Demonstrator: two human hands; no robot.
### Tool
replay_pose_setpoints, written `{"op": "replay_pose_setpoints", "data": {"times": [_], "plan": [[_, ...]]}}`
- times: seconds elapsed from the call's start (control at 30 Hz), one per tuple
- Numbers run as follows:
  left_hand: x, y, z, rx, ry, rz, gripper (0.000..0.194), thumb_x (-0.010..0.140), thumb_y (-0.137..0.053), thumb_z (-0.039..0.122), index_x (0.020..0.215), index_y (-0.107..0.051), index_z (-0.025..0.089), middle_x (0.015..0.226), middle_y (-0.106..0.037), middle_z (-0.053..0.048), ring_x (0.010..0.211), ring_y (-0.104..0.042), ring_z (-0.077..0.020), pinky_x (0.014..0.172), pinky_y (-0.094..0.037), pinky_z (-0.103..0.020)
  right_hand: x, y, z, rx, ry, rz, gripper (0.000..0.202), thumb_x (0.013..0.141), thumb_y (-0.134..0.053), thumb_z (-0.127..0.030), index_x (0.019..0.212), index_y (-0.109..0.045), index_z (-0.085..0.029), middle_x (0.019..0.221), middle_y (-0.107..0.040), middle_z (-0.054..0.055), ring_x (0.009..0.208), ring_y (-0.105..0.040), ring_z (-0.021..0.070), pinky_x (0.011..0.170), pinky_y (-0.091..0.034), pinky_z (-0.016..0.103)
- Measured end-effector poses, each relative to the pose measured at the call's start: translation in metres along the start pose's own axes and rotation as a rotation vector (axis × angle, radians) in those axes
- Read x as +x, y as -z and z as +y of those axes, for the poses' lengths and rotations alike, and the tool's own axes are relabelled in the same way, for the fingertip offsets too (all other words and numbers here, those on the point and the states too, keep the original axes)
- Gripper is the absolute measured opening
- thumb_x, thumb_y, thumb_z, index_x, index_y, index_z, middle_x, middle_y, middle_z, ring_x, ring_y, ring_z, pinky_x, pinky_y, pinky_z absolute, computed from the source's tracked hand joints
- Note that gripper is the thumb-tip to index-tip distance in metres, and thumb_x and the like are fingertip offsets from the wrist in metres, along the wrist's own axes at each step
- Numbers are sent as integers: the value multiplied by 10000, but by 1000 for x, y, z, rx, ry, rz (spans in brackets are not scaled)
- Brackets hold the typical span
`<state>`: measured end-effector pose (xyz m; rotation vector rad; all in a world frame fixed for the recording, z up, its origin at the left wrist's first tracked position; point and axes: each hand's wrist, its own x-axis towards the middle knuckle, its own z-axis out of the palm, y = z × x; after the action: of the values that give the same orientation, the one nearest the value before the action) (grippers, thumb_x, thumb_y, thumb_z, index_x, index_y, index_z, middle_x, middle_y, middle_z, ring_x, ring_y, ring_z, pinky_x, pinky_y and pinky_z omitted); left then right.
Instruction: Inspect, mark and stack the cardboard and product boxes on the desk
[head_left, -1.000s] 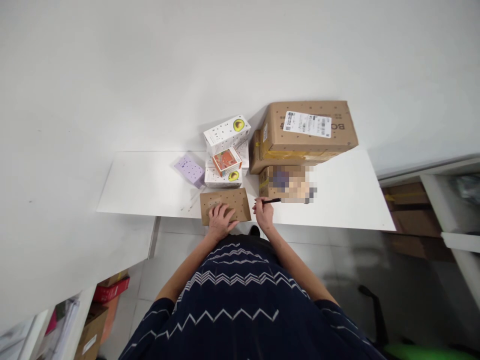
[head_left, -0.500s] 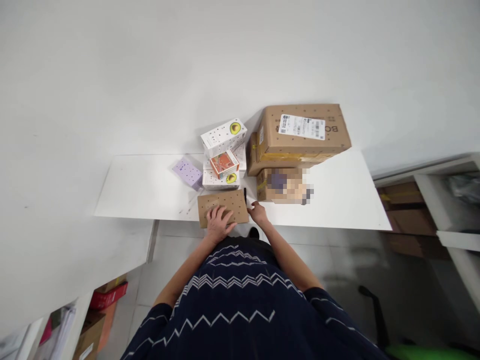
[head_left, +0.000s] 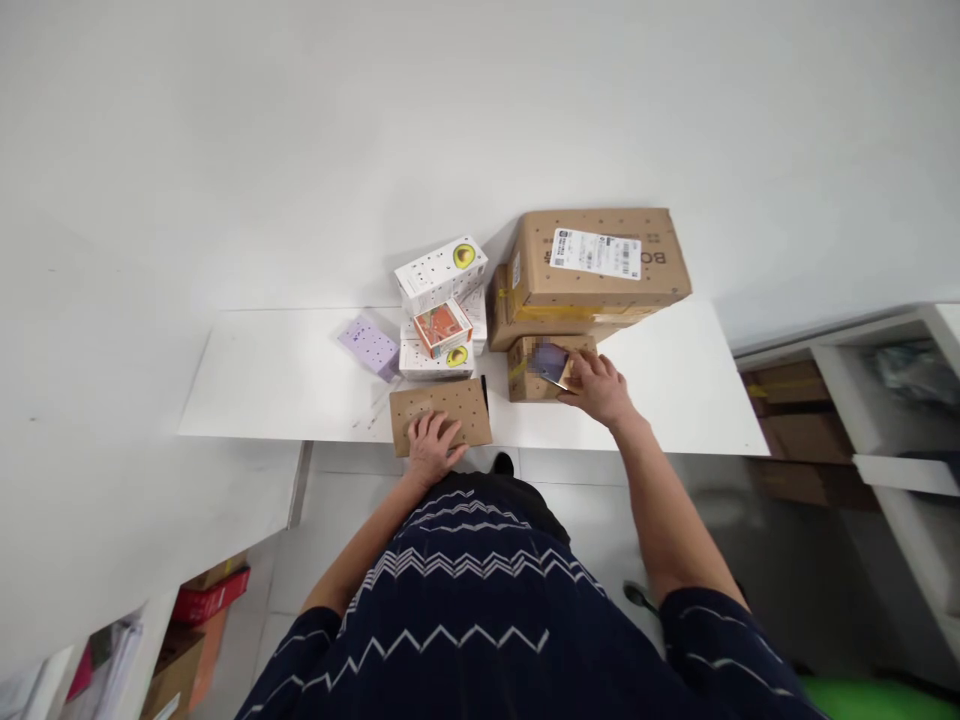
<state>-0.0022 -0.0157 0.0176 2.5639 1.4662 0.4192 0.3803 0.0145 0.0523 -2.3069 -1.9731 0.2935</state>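
My left hand [head_left: 433, 447] lies with its fingers spread on top of a flat brown cardboard box [head_left: 471, 410] at the table's front edge. To the right, my right hand [head_left: 598, 388] is closed on the near right edge of a phone [head_left: 551, 364], whose screen is partly blurred out. The phone is over a small taped cardboard box [head_left: 519, 385]; whether it still rests on the lid I cannot tell. A thin black object [head_left: 484, 388] sticks out beside the right end of the flat box.
Behind the flat box are stacked white cartons with avocado pictures [head_left: 442, 272], a small orange box [head_left: 442, 326] and a lilac box [head_left: 371, 346]. A large labelled carton [head_left: 600, 260] stands at the back right of the white table [head_left: 262, 370]. Shelves [head_left: 847, 380] flank the right side.
My right hand has left the right end of the flat box, moved right, and taken hold of the phone over the small carton. My left hand stays on the flat box.
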Motion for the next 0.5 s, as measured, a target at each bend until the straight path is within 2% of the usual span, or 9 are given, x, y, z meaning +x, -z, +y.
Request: {"op": "replay_pose_setpoints", "data": {"times": [0.07, 0.2, 0.33, 0.4, 0.5], "plan": [[0, 1, 1, 2, -3, 9, 418, 875, -624, 523, 1208, -703, 283, 1319, -625, -124, 1287, -486, -350, 1080, -300, -545, 6, -3, 2, -4, 42, -44, 818, 766, -729, -461, 1474, -392, -228, 1494, -439, 174, 1332, -406, 385, 1019, -403, 512], [1, 2, 3, 0, 9, 12, 413, 865, -640, 520, 1197, -708, 284, 1314, -628, -125, 1284, -488, -350, 1083, -300, -546, 1, -4, -6, -33, 95, -13, 792, 760, -728, -386, 1463, -424, -184, 1368, -531, 204, 1176, -517, 364, 959, -442, 478], [1, 3, 4, -9, 19, -4, 413, 869, -635, 519, 1203, -703, 286, 1320, -626, -116, 1296, -480, -344, 1087, -297, -539, -15, 3, -20, 31, 39, 6, 792, 719, -724, -318, 1445, -457, -143, 1275, -567, 239, 1139, -533, 381, 942, -439, 517], [1, 3, 4, -10, 16, -7, 421, 873, -626, 526, 1210, -700, 284, 1323, -625, -116, 1298, -480, -342, 1087, -296, -539, -27, 7, -29, 222, -22, -7, 822, 680, -738, -353, 1435, -477, -161, 1238, -590, 210, 1128, -546, 370, 949, -443, 531], [1, 2, 4, -11, 20, -6, 424, 868, -633, 528, 1208, -701, 284, 1321, -627, -119, 1290, -487, -345, 1086, -295, -542, -50, 11, -51, 781, -115, -137, 789, 684, -710, -450, 1408, -506, -211, 1138, -648, 130, 999, -617, 299, 900, -500, 488]]}}
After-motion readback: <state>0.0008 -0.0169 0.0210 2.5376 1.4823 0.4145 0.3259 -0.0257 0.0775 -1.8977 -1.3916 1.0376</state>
